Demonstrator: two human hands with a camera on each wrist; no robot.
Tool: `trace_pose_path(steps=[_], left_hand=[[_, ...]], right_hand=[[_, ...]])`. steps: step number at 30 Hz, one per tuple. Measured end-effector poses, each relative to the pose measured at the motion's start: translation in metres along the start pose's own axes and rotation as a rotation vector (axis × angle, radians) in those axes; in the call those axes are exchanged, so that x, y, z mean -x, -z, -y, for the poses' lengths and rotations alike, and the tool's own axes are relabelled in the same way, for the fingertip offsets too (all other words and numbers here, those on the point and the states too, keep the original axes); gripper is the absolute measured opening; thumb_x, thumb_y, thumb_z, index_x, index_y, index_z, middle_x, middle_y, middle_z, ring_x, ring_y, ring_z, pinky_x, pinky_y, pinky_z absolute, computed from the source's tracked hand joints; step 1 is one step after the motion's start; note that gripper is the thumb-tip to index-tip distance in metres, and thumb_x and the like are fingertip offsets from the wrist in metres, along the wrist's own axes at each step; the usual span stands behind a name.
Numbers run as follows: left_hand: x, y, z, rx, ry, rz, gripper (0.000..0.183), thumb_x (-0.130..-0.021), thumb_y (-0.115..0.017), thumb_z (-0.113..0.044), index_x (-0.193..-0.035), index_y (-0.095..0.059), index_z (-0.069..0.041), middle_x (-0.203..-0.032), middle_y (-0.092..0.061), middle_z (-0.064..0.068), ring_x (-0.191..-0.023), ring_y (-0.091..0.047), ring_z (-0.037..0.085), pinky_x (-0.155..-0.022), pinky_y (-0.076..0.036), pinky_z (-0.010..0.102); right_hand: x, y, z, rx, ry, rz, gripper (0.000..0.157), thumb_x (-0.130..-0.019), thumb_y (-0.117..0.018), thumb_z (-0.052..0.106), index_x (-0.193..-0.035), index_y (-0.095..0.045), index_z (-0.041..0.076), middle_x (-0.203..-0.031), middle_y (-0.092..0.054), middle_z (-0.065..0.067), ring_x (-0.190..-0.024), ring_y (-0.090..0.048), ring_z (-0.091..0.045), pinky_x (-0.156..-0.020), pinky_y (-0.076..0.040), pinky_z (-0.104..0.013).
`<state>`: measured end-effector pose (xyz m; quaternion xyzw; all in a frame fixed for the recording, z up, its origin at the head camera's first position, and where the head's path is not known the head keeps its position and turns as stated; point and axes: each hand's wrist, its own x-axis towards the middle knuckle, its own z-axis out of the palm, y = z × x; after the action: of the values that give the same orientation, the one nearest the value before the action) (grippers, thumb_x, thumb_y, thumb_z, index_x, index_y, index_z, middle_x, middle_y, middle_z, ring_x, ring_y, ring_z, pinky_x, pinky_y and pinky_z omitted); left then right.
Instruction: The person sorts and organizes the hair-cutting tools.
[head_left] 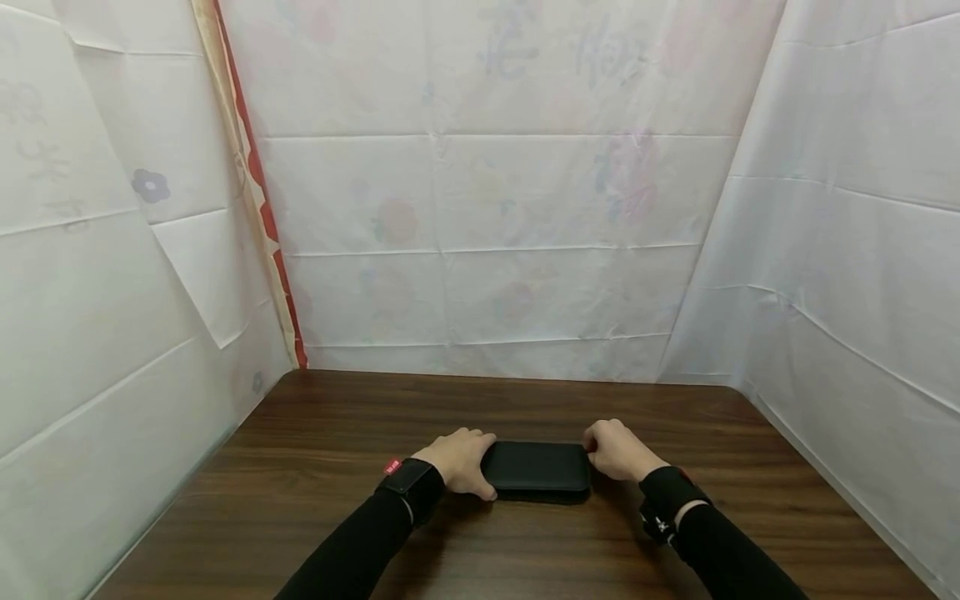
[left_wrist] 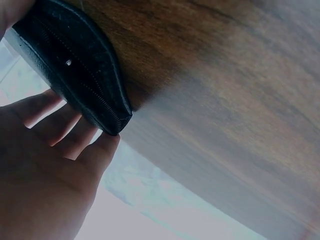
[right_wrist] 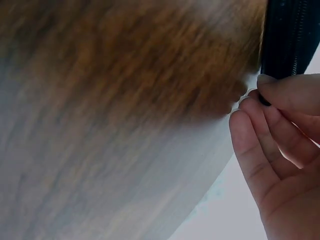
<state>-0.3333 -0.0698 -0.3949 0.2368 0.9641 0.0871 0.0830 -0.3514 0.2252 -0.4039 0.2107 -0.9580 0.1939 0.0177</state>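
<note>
A black zip wallet (head_left: 536,468) lies flat on the wooden table between both hands. My left hand (head_left: 459,462) grips its left end, thumb on the near side and fingers on the far side. In the left wrist view, the end of the wallet (left_wrist: 102,65) gapes between two rows of zipper teeth, with a small pale spot inside. At the right end, my right hand (head_left: 618,451) pinches the small black zipper pull (right_wrist: 264,100) between thumb and fingers. Zipper teeth (right_wrist: 299,37) run along the wallet's edge above those fingertips.
The brown wood-grain table (head_left: 337,425) spreads around the wallet. White sheets enclose it, with a back sheet (head_left: 480,208), a left sheet (head_left: 97,275) and a right sheet (head_left: 862,275). A red-edged strip (head_left: 258,179) runs down the back left corner.
</note>
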Motion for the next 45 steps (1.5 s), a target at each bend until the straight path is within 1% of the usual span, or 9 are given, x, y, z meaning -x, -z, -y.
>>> trace_pose_path(steps=[3, 8, 15, 21, 28, 37, 45], left_hand=[[-0.001, -0.001, 0.0, -0.001, -0.002, -0.002, 0.087, -0.077, -0.085, -0.046, -0.15, -0.05, -0.012, -0.143, -0.055, 0.007, -0.128, -0.052, 0.028, -0.098, -0.049, 0.047], [0.0, -0.001, 0.0, -0.002, 0.0, -0.003, 0.087, -0.077, -0.085, -0.046, -0.15, -0.05, -0.012, -0.144, -0.055, 0.006, -0.129, -0.052, 0.028, -0.098, -0.049, 0.047], [-0.001, 0.0, 0.0, -0.004, 0.0, 0.003, 0.087, -0.078, -0.084, -0.046, -0.151, -0.049, -0.012, -0.145, -0.054, 0.007, -0.131, -0.051, 0.029, -0.101, -0.047, 0.048], [-0.001, 0.0, 0.0, -0.009, 0.009, 0.003, 0.088, -0.077, -0.085, -0.047, -0.151, -0.049, -0.013, -0.145, -0.054, 0.007, -0.13, -0.052, 0.028, -0.1, -0.048, 0.048], [0.0, 0.001, -0.001, -0.003, 0.006, 0.005, 0.087, -0.078, -0.085, -0.046, -0.15, -0.05, -0.012, -0.145, -0.054, 0.008, -0.13, -0.051, 0.028, -0.1, -0.047, 0.047], [0.0, 0.0, 0.001, -0.006, 0.014, 0.003, 0.087, -0.077, -0.084, -0.047, -0.15, -0.05, -0.013, -0.143, -0.055, 0.007, -0.128, -0.052, 0.027, -0.099, -0.048, 0.047], [0.0, 0.001, 0.0, -0.013, 0.014, -0.003, 0.087, -0.076, -0.084, -0.047, -0.149, -0.051, -0.013, -0.142, -0.056, 0.007, -0.126, -0.054, 0.027, -0.097, -0.048, 0.047]], right_hand=[[0.001, 0.0, -0.002, 0.006, -0.007, 0.003, 0.019, -0.082, -0.067, -0.01, -0.08, -0.072, 0.009, -0.073, -0.06, 0.002, -0.064, -0.052, -0.013, -0.061, -0.047, -0.033], [0.0, -0.001, -0.006, 0.016, 0.008, 0.003, 0.02, -0.08, -0.066, -0.01, -0.08, -0.071, 0.009, -0.074, -0.06, 0.001, -0.065, -0.052, -0.013, -0.062, -0.048, -0.033], [0.001, 0.001, -0.011, -0.003, 0.019, 0.028, 0.018, -0.082, -0.066, -0.008, -0.085, -0.073, 0.007, -0.08, -0.065, -0.005, -0.07, -0.056, -0.013, -0.065, -0.051, -0.035], [0.004, 0.006, -0.013, -0.026, 0.059, 0.047, 0.017, -0.084, -0.067, -0.007, -0.084, -0.072, 0.009, -0.08, -0.064, 0.001, -0.068, -0.055, -0.012, -0.062, -0.049, -0.032], [0.008, 0.008, -0.017, -0.031, 0.061, 0.072, 0.016, -0.086, -0.07, -0.003, -0.083, -0.073, 0.013, -0.079, -0.064, 0.005, -0.069, -0.056, -0.008, -0.062, -0.05, -0.029], [0.01, 0.009, -0.014, -0.045, 0.075, 0.081, 0.017, -0.086, -0.07, -0.005, -0.084, -0.074, 0.011, -0.083, -0.067, 0.001, -0.071, -0.058, -0.01, -0.064, -0.051, -0.031], [0.011, 0.008, -0.012, -0.041, 0.094, 0.082, 0.017, -0.085, -0.069, -0.006, -0.084, -0.073, 0.011, -0.084, -0.066, 0.0, -0.071, -0.058, -0.01, -0.064, -0.05, -0.031]])
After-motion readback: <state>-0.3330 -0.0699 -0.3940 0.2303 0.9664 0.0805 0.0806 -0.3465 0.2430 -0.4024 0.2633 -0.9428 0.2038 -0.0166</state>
